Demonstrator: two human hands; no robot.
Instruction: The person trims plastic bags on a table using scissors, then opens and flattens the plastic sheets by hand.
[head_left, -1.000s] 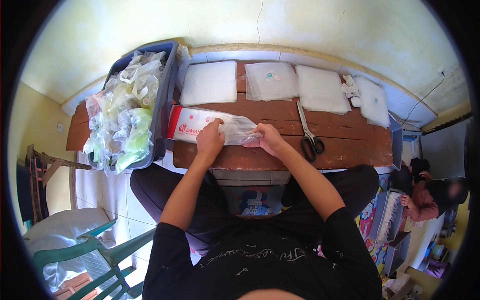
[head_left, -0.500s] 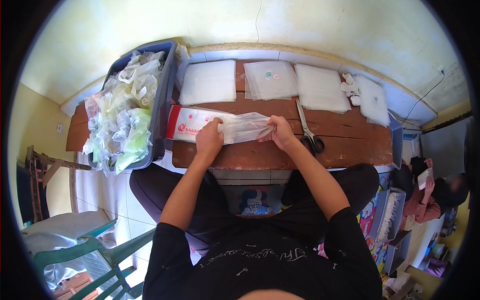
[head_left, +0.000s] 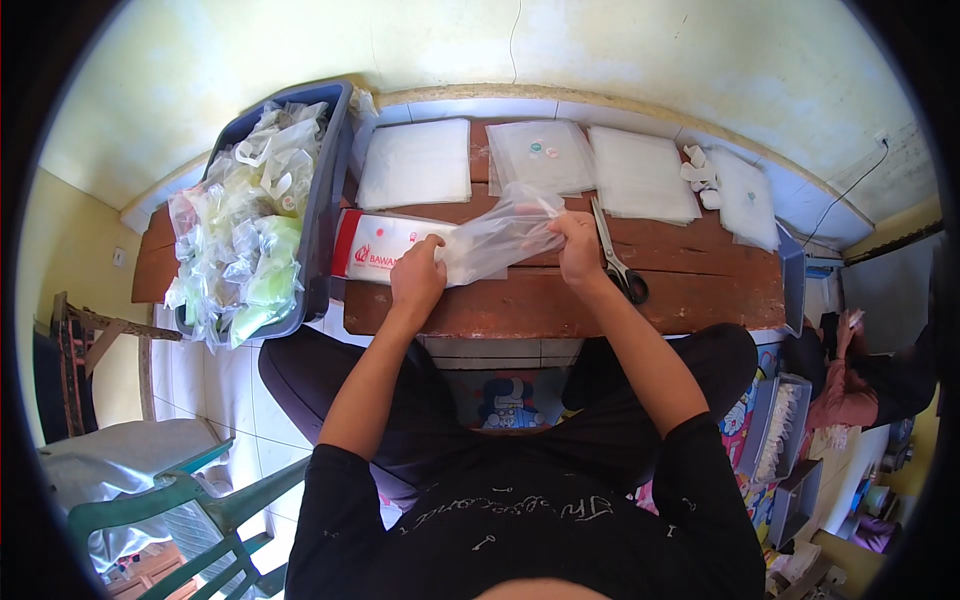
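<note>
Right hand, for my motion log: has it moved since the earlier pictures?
Yes: judged against the scissors, the right hand has moved rightward and up the view, closer to them.

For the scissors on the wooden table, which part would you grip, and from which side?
The black handles, probably from the person's side, slightly to the right. The scissors lie with handles toward the person and blades pointing at the wall, so the tips face away. The right hand, just left, is holding clear plastic.
</note>
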